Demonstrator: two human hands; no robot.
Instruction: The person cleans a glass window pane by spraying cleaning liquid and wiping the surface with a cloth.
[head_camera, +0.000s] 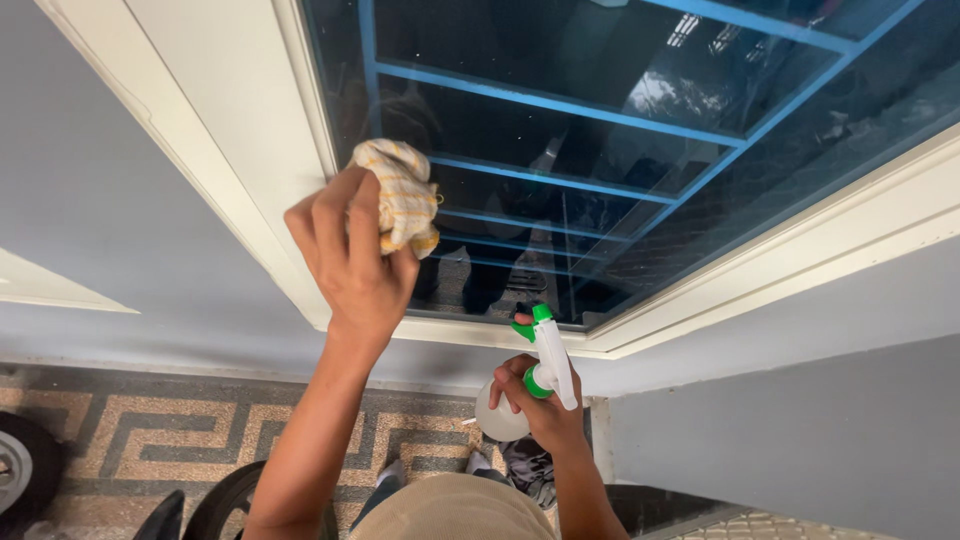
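Pinching a bunched yellow-checked cloth (400, 195) against the window glass (600, 150) near its white frame (250, 130), the left hand (350, 255) curls shut; lower, the right hand (540, 405) wraps a spray bottle (530, 385), one finger at its green trigger.

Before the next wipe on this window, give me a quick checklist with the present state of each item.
1. Cloth gripped in left hand: ok.
2. Cloth against the window glass: cannot tell; it sits at the pane's left edge by the white frame.
3. Spray bottle held in right hand: ok.
4. Nozzle aimed at the glass: ok, the green tip points up at it.
5. Finger on the trigger: cannot tell.
6. Glass wet with spray: cannot tell; reflections hide it.
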